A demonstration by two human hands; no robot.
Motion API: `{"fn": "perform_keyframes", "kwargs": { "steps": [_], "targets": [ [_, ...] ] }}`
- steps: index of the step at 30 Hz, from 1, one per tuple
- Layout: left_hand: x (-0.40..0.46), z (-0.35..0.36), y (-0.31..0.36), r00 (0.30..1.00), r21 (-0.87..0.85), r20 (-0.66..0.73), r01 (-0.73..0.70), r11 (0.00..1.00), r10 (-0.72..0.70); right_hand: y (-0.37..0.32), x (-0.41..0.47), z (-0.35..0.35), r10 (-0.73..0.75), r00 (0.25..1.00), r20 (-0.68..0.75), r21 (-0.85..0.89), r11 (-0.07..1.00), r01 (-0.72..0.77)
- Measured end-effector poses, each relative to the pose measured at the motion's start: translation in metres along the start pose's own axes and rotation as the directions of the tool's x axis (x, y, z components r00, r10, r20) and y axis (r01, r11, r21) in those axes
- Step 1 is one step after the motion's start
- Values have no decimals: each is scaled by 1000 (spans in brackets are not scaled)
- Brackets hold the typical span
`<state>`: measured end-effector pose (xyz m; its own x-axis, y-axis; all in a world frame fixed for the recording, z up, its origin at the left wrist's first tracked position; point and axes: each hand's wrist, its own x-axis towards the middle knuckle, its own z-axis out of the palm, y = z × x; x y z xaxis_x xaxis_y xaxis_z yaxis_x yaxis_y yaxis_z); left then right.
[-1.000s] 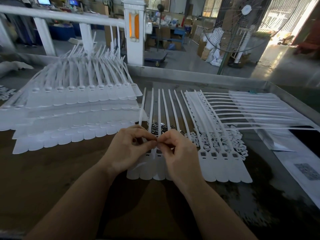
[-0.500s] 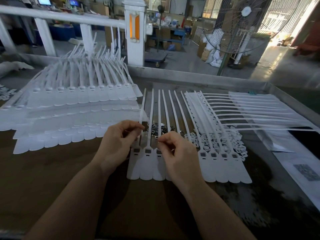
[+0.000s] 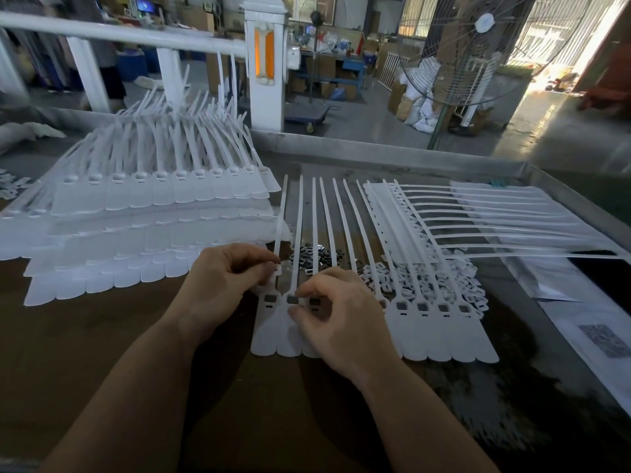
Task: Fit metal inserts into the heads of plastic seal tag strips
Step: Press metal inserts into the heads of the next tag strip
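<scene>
A joined row of strips is lying near the middle of the dark surface, tags toward the near edge, tails running to the far edge. The left hand is pinching a small white piece above the row's left end. The right hand is pressing curled fingertips on the heads there; whether it is holding an insert I cannot tell. Metal inserts are lying heaped just beyond the hands, white caps beside them under the tails. A tall stack is filling the far left corner; a sheet of more strips is lying toward the right edge, with paper by it. A raised metal rim is bounding the far edge. Beyond, a white rail, a post, a fan and boxes are standing on a concrete floor.
</scene>
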<state>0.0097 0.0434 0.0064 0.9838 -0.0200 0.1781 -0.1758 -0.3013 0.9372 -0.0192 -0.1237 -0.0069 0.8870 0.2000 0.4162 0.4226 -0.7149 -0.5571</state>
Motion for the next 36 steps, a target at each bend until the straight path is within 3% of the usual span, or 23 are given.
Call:
{"fn": "perform_keyframes", "kwargs": {
  "steps": [7, 17, 25, 36],
  "targets": [
    [1, -5, -1, 997, 53, 78, -6, 999, 2, 1, 2, 3, -33, 999, -7, -135, 990, 32],
    [2, -8, -1, 977, 261, 214, -66, 963, 9, 3, 1, 2, 0, 1000, 13, -99, 995, 2],
    [4, -6, -3, 981, 390, 192, -99, 915, 24, 2, 2, 2, 11, 1000, -3, -76, 997, -11],
    [2, -5, -4, 984, 336, 177, -71, 939, 11, 2, 2, 3, 12, 1000, -9, -75, 997, -13]
  ]
}}
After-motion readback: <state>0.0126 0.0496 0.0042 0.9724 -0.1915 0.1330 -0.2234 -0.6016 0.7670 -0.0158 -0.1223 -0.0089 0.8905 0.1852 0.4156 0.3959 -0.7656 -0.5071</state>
